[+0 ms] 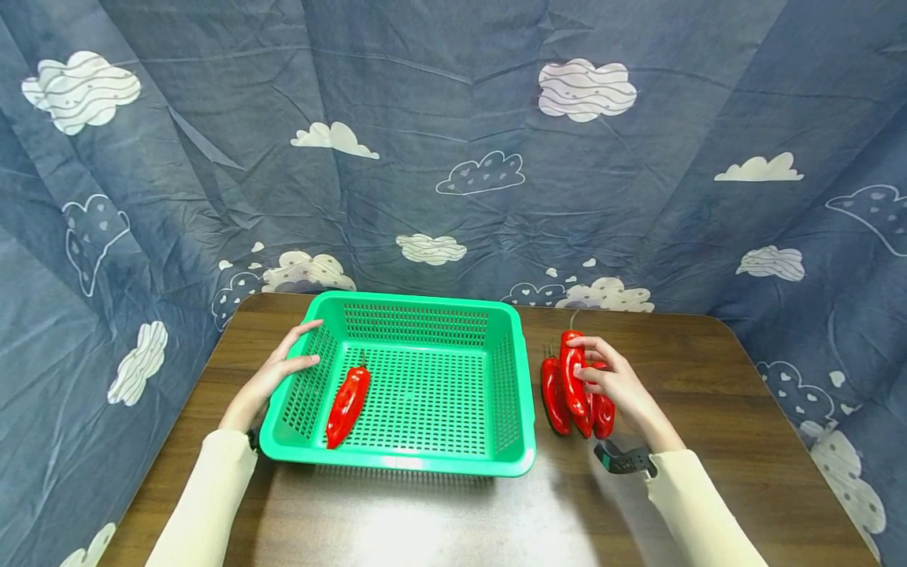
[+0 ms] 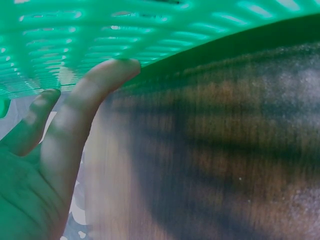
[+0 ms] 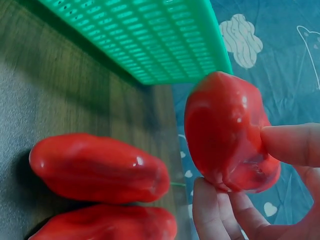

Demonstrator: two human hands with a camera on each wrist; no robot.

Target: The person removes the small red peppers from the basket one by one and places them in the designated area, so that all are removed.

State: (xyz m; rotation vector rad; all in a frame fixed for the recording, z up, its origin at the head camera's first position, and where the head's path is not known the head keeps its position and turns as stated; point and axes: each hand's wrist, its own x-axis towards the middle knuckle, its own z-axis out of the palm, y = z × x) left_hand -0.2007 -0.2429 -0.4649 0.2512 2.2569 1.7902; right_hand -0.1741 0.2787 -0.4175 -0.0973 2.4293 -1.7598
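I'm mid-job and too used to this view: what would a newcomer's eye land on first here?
Probably the bright green basket left of centre on the table, with one red pepper in its left part and the left hand at its left side. Next, to its right, the right hand holding another glossy pepper above more peppers.
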